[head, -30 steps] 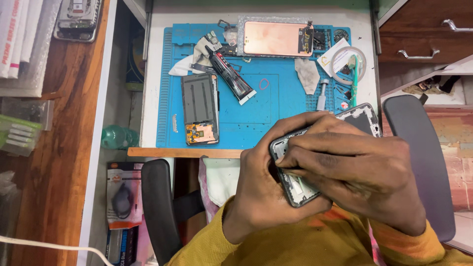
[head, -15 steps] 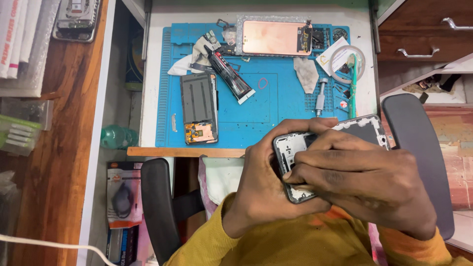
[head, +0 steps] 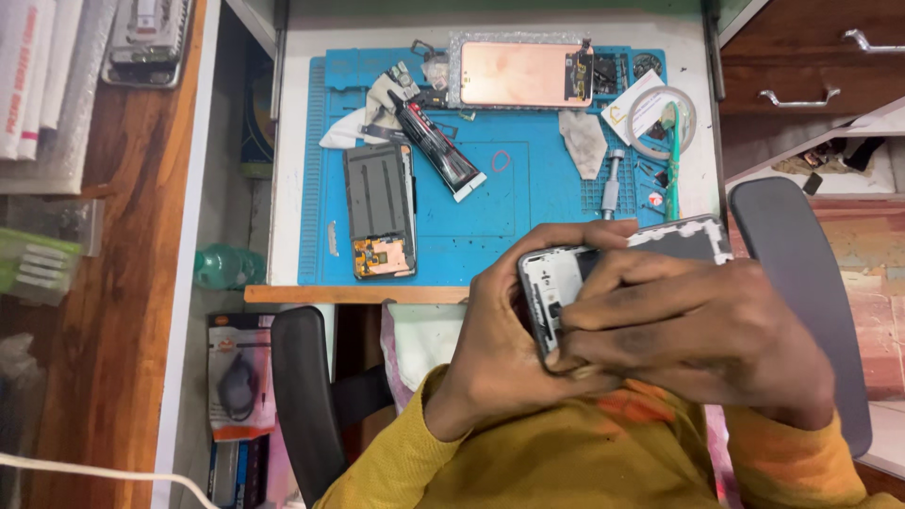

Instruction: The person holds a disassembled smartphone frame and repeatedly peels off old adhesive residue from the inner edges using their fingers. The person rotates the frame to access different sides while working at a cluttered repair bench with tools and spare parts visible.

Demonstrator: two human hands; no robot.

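Observation:
I hold an opened phone frame [head: 566, 283] close to my chest, its bare inner side facing up. My left hand [head: 495, 344] cups it from the left and below. My right hand [head: 688, 325] lies over its top, fingers curled around the frame's edge. On the blue work mat [head: 471, 236] ahead lie a dark phone back part with a copper-coloured board end [head: 380, 209], a black glue tube [head: 436, 143] and a phone screen panel with a copper-coloured back [head: 523, 73].
A screwdriver [head: 611, 181], a tape roll [head: 665, 123], a green tool [head: 673, 151] and cloth scraps sit at the mat's right. Chair armrests [head: 801, 273] flank me. A green bottle [head: 226, 266] lies left of the desk. Drawers [head: 811, 66] stand at the upper right.
The phone frame and both hands have shifted slightly up and right. My right fingers have moved along the frame's edge, uncovering more of its left end.

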